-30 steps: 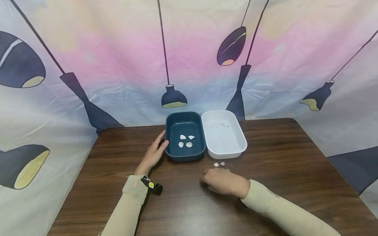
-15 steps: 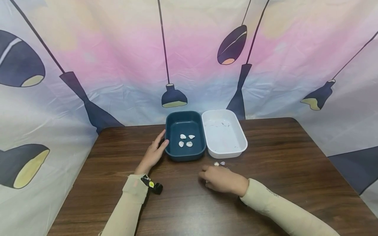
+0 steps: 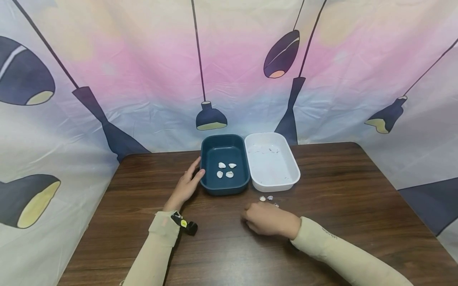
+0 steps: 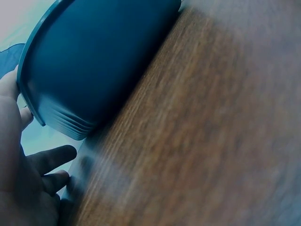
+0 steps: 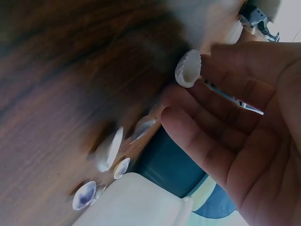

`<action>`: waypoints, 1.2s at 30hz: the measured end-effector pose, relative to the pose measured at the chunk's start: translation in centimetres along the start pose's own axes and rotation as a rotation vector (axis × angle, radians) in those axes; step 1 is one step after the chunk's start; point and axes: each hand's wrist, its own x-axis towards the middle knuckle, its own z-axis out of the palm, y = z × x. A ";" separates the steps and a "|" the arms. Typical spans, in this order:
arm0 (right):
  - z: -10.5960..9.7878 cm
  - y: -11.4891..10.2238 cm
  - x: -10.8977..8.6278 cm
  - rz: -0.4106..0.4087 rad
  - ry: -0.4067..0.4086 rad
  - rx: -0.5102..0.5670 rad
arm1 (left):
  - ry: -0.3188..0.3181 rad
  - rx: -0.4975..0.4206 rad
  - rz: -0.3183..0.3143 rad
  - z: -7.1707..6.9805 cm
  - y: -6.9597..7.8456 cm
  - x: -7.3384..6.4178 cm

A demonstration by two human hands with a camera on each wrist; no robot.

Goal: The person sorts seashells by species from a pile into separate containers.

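Observation:
My left hand (image 3: 184, 191) rests against the left side of a dark teal tray (image 3: 244, 186), its fingers spread loosely. In the left wrist view, a fingertip touches the rim of that tray (image 4: 75, 66). Several white seashells (image 3: 222, 165) lie inside it. My right hand (image 3: 270, 219) is low over the table in front of the trays. The right wrist view shows a ribbed white seashell (image 5: 188, 68) at the tips of its thumb and forefinger, which seem to pinch it. Beyond the knuckles, more small seashells (image 3: 262, 198) lie on the wood.
A white tray (image 3: 272, 188) stands against the teal one on its right, with small dark marks on its floor. Both sit near the back of the brown wooden table (image 3: 214, 246), before a printed cloth (image 3: 150, 71). A black wrist camera (image 3: 191, 228) sits by the left cuff.
My right hand has shifted slightly, first left and up, then back down a little. My left hand stays against the teal tray, and the shells inside have not moved.

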 end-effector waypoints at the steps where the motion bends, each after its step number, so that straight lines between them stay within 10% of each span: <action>1: 0.0 -0.1 0.0 -0.005 -0.001 -0.003 | 0.002 0.000 0.002 0.0 0.0 0.0; 15: -0.1 -0.3 0.2 -0.014 -0.023 -0.018 | 0.002 0.008 0.016 0.0 0.0 -0.1; 36: -6.4 2.2 3.0 -0.075 0.012 0.123 | -0.005 -0.003 0.009 0.0 -0.1 -0.1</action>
